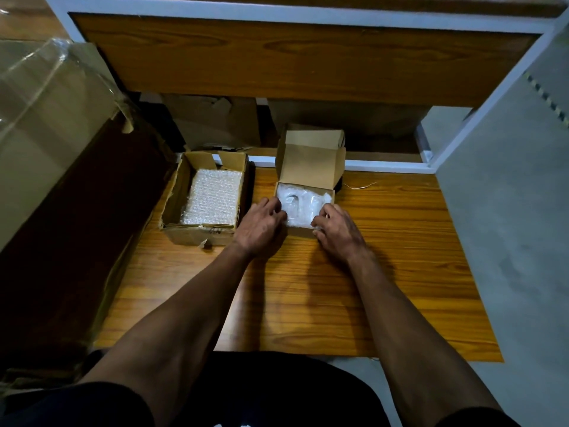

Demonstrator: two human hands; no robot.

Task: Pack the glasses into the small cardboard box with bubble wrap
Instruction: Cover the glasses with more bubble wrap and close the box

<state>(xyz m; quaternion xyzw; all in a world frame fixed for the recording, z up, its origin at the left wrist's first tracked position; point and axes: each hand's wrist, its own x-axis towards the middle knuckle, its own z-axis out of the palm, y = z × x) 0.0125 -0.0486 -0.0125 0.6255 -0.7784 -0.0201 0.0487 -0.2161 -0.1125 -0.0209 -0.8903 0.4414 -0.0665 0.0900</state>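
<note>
A small cardboard box [311, 231] stands open on the wooden table, its lid flap [311, 167] upright at the back. Inside lies a bundle of clear bubble wrap [300, 204]; faint shapes show through it, too blurred to name. My left hand [261, 224] is at the box's near left corner, fingers curled onto the wrap's edge. My right hand [337, 229] is at the near right corner, fingers curled on the wrap and the box rim. Whether the fingers pinch the wrap is hard to tell.
A larger worn cardboard box [197, 235] holding a bubble-wrap sheet [212, 197] sits left of the small one. A big plastic-covered carton [46, 118] rises at far left. A shelf with a white frame [385, 166] runs behind the table [400, 257].
</note>
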